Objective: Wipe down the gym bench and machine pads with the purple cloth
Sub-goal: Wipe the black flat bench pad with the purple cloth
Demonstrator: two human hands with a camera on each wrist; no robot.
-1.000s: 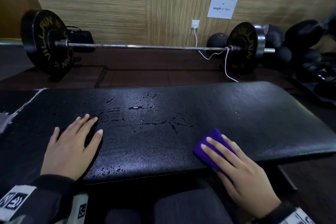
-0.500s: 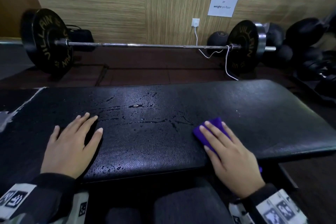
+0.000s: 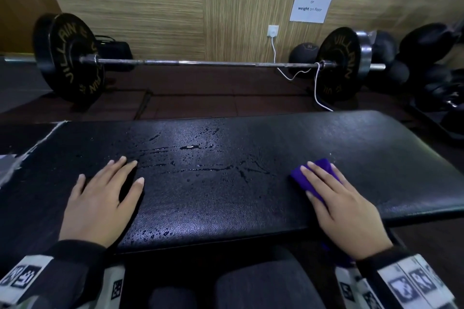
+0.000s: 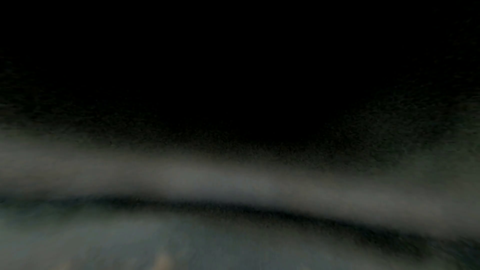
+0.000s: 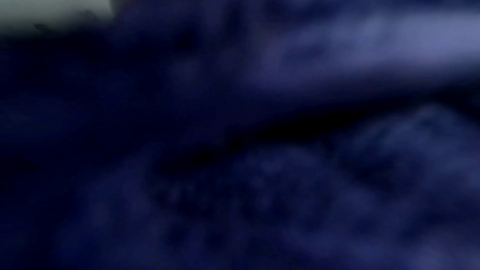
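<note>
Setting: gym floor by a wood-grain wall; barbell (image 3: 200,63) lies beyond the far edge of the bench (image 3: 251,208).
Bench: black padded top, running left to right; droplets (image 3: 190,147) and wet streaks sit across its middle, nearer the far edge.
Left hand (image 3: 100,203): flat on the pad near the left end, fingers straight and spread, holding nothing, bracing.
Right hand (image 3: 344,211): flat, fingers straight, pressing the purple cloth (image 3: 305,182) onto the pad toward the right end, near the front edge.
Cloth: folded small, mostly under the fingers; the right wrist view is filled with blurred purple fabric.
Left wrist view: dark, nothing readable.
Step, as judged: mid-wipe of the bench top; right portion looks dry, middle is wet.
Next move calls for: sweeping the cloth leftward through the wet streaks, with even pressure, then lifting the left hand to reach the pad under it.
Change from a second ago: the cloth and right hand have slid from the front edge farther onto the pad; left hand unmoved.
</note>
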